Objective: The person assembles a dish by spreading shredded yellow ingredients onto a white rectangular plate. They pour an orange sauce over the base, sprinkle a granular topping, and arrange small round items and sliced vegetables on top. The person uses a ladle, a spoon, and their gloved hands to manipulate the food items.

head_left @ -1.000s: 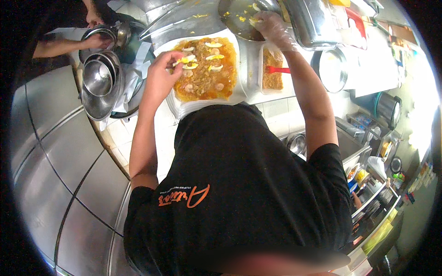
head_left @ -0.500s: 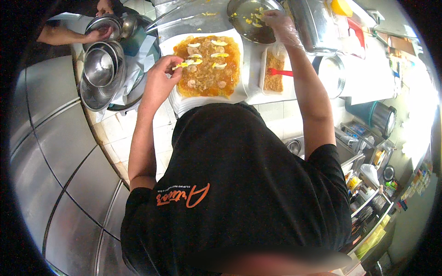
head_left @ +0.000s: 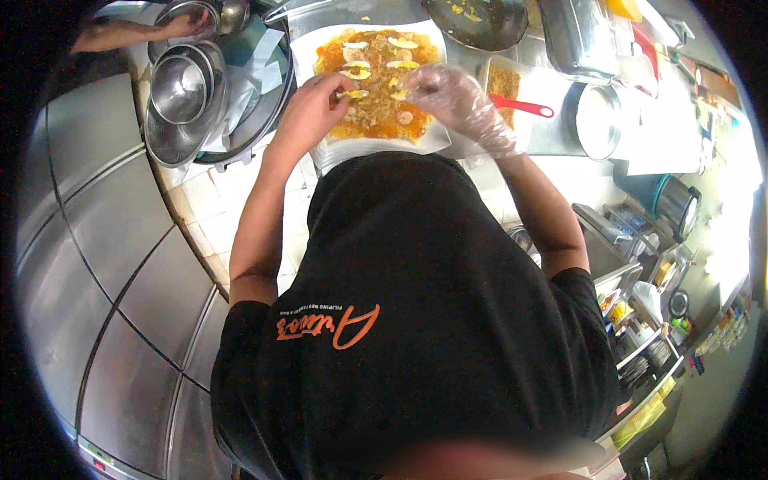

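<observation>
A white rectangular platter [head_left: 442, 142] holds noodles under orange sauce [head_left: 384, 120], topped with shrimp, brown bits and egg slices in two rows. At the dish's left side my bare left hand [head_left: 314, 108] pinches an egg slice [head_left: 356, 94] just above the sauce. My right hand [head_left: 456, 96], in a clear plastic glove, reaches over the dish from the right. Its fingers are drawn together beside the egg slices of the right row; whether they grip one is hidden.
A dark round pan [head_left: 480, 24] with yellow bits lies beyond the platter. On the right are a tub of brown crumbs [head_left: 502, 82], a red-handled utensil [head_left: 524, 106] and a metal pot [head_left: 598, 120]. Steel bowls [head_left: 178, 90] stand left, near another person's arm [head_left: 120, 36].
My right hand has come from the pan to the platter. My left hand now holds an egg slice lower in the left row. The view has shifted, and one of the other person's hands has left it.
</observation>
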Available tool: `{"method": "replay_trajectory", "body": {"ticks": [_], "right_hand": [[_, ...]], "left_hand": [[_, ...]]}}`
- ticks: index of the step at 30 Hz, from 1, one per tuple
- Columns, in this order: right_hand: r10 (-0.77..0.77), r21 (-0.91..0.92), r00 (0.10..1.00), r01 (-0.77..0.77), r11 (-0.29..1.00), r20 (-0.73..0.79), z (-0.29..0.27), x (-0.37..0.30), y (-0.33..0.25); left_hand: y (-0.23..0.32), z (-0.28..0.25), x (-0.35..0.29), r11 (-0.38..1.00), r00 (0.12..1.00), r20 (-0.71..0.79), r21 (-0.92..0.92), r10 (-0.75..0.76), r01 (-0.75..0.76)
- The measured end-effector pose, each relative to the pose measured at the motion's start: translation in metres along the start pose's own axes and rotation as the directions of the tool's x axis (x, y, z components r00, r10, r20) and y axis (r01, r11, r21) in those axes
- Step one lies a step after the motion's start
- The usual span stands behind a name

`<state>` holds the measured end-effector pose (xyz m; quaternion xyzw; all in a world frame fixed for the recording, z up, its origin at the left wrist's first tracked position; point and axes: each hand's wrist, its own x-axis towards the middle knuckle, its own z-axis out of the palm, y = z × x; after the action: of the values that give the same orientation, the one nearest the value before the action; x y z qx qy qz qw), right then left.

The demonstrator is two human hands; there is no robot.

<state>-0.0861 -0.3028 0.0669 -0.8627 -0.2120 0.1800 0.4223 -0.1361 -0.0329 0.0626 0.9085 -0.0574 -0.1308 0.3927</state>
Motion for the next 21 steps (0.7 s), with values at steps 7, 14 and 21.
{"method": "replay_trajectory", "body": {"ticks": [7, 14, 21], "right_hand": [[-0.249, -0.262, 0.967, 0.230, 0.937, -0.043, 0.026, -0.015, 0.013], [-0.394, -0.696, 0.878, 0.462, 0.550, 0.272, -0.014, -0.013, -0.006], [-0.174, -0.641, 0.972, 0.034, 0.767, -0.157, -0.073, 0.054, 0.078]], "left_hand": [[-0.013, 0.016, 0.006, 0.961, 0.985, -0.011, 0.222, 0.170, -0.164], [0.001, -0.001, 0.008, 0.884, 0.950, 0.022, 0.361, 0.310, -0.297], [0.036, 0.004, 0.098, 0.870, 0.901, 0.001, 0.261, 0.434, -0.419]]}}
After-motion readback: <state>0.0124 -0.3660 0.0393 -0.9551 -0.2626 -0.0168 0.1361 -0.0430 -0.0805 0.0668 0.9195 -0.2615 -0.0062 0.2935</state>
